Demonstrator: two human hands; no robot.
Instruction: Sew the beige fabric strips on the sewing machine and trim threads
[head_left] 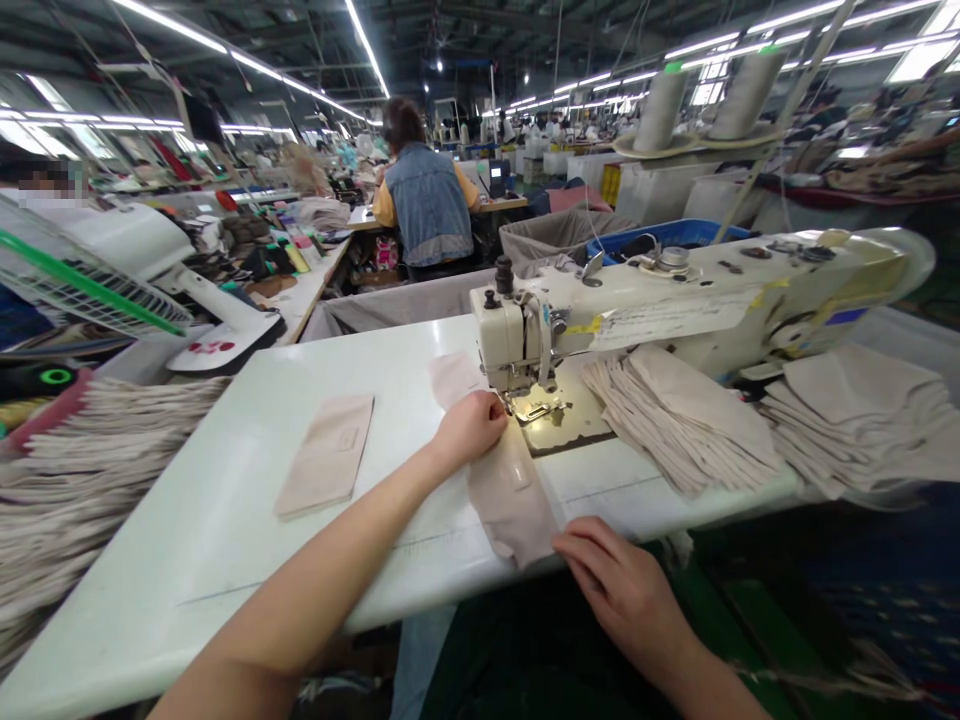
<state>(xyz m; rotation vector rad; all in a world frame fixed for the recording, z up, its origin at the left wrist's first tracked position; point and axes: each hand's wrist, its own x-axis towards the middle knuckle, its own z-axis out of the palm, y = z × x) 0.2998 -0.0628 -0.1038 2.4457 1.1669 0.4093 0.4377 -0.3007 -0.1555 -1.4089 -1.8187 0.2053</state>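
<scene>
A beige fabric piece [510,505] with a small label patch lies on the table and runs up to the needle area of the sewing machine [517,345]. Close to the presser foot, my left hand [472,428] has its fingers closed on the fabric's upper part; the fingertips are partly hidden. At the table's front edge, the fingers of my right hand [611,570] pinch the lower right corner of the same piece. Left of my forearm lies a folded beige fabric piece [326,455] with a similar patch.
Two stacks of beige fabric, a nearer stack [682,420] and a farther right stack [862,420], sit beside the machine. More fabric piles [82,500] line the left side. A white fan [135,250] stands back left. Ahead, a person in a denim vest [431,205] sits at another table.
</scene>
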